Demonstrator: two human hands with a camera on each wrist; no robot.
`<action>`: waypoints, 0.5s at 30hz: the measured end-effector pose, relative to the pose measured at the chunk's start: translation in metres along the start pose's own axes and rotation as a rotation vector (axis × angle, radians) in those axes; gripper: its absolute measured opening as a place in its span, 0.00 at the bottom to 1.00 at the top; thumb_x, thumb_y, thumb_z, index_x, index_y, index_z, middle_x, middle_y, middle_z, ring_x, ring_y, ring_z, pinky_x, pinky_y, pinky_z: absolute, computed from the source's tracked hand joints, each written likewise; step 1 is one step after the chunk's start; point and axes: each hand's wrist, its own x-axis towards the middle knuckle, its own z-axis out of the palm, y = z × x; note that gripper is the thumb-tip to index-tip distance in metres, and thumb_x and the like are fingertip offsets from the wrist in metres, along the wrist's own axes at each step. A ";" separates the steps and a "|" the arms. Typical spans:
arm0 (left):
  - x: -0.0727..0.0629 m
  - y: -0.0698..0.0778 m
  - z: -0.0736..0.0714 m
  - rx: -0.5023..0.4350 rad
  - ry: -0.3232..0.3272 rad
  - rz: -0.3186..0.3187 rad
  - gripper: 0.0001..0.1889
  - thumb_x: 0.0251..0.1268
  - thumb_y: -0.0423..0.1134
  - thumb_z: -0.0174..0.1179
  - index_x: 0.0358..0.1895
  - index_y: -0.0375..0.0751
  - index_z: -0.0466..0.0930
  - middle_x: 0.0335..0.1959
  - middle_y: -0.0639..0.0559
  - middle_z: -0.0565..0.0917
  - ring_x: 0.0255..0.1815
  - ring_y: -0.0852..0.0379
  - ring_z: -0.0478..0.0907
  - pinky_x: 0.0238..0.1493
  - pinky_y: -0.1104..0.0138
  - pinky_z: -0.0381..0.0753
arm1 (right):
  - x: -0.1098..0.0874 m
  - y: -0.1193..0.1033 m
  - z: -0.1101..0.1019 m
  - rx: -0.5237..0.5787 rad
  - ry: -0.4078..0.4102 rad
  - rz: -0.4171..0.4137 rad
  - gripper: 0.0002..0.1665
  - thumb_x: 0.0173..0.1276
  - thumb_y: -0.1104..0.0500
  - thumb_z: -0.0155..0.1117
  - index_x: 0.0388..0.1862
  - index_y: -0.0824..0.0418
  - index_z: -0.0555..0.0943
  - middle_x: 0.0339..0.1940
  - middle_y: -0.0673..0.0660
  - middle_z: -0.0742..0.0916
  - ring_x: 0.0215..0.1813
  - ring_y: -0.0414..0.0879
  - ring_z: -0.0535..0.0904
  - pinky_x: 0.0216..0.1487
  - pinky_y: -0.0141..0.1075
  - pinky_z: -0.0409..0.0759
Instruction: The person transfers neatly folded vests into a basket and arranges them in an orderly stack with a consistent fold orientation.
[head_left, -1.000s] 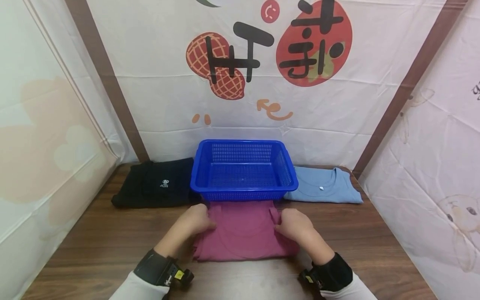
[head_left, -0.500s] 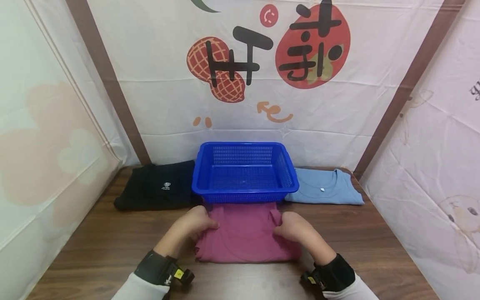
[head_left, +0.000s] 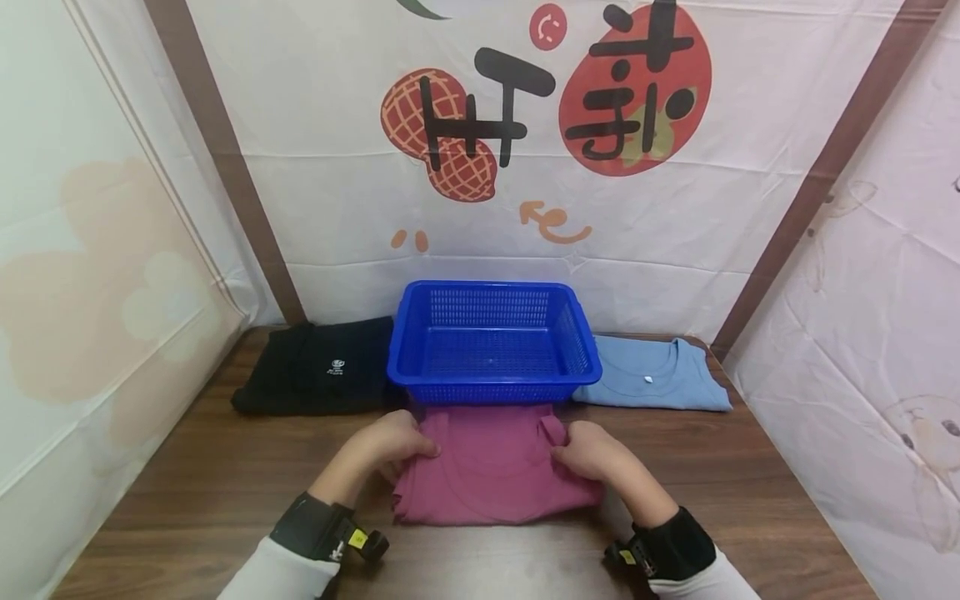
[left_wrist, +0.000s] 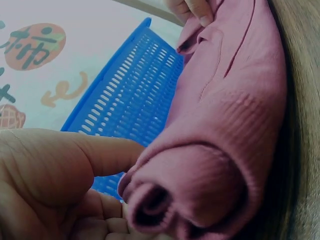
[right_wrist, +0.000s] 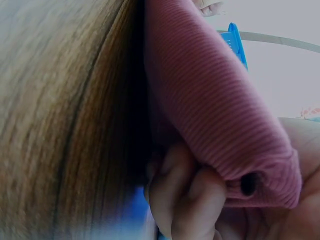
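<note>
A folded pink shirt lies at the middle of the table, just in front of a blue plastic basket. My left hand grips the shirt's left side, its thumb on top. In the left wrist view, the rolled layers of the pink shirt show beside the thumb. On the opposite side, my right hand pinches the right edge near a raised fold of cloth. The right wrist view has curled fingers under the ribbed cloth. Some fingertips are hidden beneath the shirt.
A folded black garment with a small white print lies left of the basket. To the basket's right is a folded light blue shirt. Printed white curtains stand behind and at both sides of the wooden table.
The head view has shifted slightly. Both hands keep hold of the pink shirt's sides, and the shirt and basket stay in nearly the same place.
</note>
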 end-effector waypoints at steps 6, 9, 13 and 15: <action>-0.003 0.006 -0.003 0.020 -0.006 0.011 0.13 0.61 0.40 0.69 0.36 0.33 0.78 0.30 0.41 0.83 0.26 0.47 0.85 0.25 0.56 0.86 | 0.000 0.000 -0.004 0.033 -0.013 -0.003 0.16 0.68 0.54 0.67 0.22 0.55 0.75 0.21 0.52 0.79 0.24 0.44 0.74 0.25 0.37 0.71; -0.006 0.009 -0.004 0.023 -0.003 0.018 0.13 0.62 0.40 0.69 0.37 0.33 0.78 0.30 0.41 0.83 0.26 0.48 0.85 0.26 0.56 0.86 | -0.002 -0.001 -0.008 0.045 -0.024 0.000 0.16 0.68 0.54 0.67 0.23 0.56 0.75 0.21 0.52 0.79 0.24 0.45 0.74 0.24 0.37 0.70; -0.009 0.013 -0.006 0.026 -0.004 0.029 0.13 0.63 0.40 0.69 0.38 0.34 0.77 0.31 0.41 0.83 0.27 0.48 0.84 0.26 0.57 0.86 | -0.006 -0.002 -0.014 0.053 -0.034 0.008 0.13 0.69 0.54 0.67 0.27 0.58 0.76 0.24 0.53 0.80 0.27 0.46 0.75 0.26 0.38 0.71; -0.011 0.015 -0.006 0.030 -0.001 0.039 0.13 0.63 0.40 0.69 0.37 0.34 0.77 0.31 0.41 0.83 0.26 0.48 0.84 0.25 0.57 0.86 | -0.008 -0.003 -0.017 0.051 -0.034 0.006 0.12 0.69 0.54 0.67 0.29 0.58 0.77 0.25 0.54 0.80 0.28 0.46 0.75 0.27 0.39 0.72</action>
